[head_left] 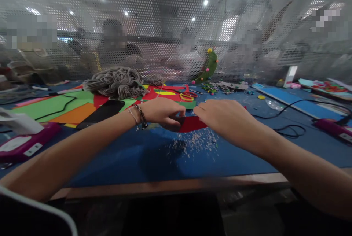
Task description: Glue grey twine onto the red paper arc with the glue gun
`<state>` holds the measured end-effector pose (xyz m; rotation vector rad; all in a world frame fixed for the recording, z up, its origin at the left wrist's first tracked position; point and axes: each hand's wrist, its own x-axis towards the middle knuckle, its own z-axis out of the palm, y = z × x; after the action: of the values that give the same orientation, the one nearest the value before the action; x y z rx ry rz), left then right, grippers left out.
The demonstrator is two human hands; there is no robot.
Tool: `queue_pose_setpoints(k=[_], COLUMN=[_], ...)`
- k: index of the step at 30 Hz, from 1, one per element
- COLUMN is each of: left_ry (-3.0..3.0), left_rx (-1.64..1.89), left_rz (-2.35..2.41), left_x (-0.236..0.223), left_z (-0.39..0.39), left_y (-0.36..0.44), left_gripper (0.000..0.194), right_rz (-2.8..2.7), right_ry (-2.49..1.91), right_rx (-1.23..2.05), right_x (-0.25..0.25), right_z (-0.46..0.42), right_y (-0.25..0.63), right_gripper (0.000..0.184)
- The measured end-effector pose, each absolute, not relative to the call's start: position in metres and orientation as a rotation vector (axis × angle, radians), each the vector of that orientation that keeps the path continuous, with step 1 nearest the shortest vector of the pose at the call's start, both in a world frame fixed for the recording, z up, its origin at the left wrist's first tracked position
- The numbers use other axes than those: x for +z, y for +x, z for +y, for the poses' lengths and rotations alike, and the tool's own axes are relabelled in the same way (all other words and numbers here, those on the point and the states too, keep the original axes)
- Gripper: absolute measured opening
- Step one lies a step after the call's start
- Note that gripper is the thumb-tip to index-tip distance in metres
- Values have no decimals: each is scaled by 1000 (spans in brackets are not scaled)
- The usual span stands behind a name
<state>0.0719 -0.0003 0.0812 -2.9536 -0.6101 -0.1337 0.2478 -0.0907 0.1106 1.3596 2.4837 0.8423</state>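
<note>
Both my hands meet over a red foam piece [192, 123] on the blue table [123, 159]. My left hand [162, 113], with bracelets on the wrist, pinches the piece's left end. My right hand [224, 117] covers its right end with fingers curled on it. Small pale scraps [196, 142] lie scattered on the table just in front of the piece.
Coloured foam sheets [68, 106] and a grey yarn bundle [117, 82] lie at back left. Yellow-handled scissors [187, 96] and a green crescent with pom-poms [209, 65] sit behind. Pink glue guns [24, 142] [334, 128] flank me, cables trailing. A perforated screen [176, 27] backs the table; people sit beyond.
</note>
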Motion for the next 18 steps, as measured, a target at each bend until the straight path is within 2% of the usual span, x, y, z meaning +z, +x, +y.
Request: queue_pose_setpoints(k=[6, 13, 16, 18], left_ry=[-2774, -2877, -3059, -3117], left_rx=[-221, -360, -729, -973], left_rz=[-728, -873, -1047, -1137], left_x=[105, 122, 112, 102], left_z=[-13, 1, 8, 10], left_y=[65, 56, 47, 42], left_gripper=[13, 20, 23, 28], right_rz=[2536, 2955, 3137, 3210], right_ry=[1379, 1336, 1244, 1338], right_rx=[970, 1267, 1093, 793], right_x=[117, 120, 103, 89], right_z=[-93, -96, -88, -76], right_y=[246, 250, 255, 258], right_gripper=[20, 36, 35, 30])
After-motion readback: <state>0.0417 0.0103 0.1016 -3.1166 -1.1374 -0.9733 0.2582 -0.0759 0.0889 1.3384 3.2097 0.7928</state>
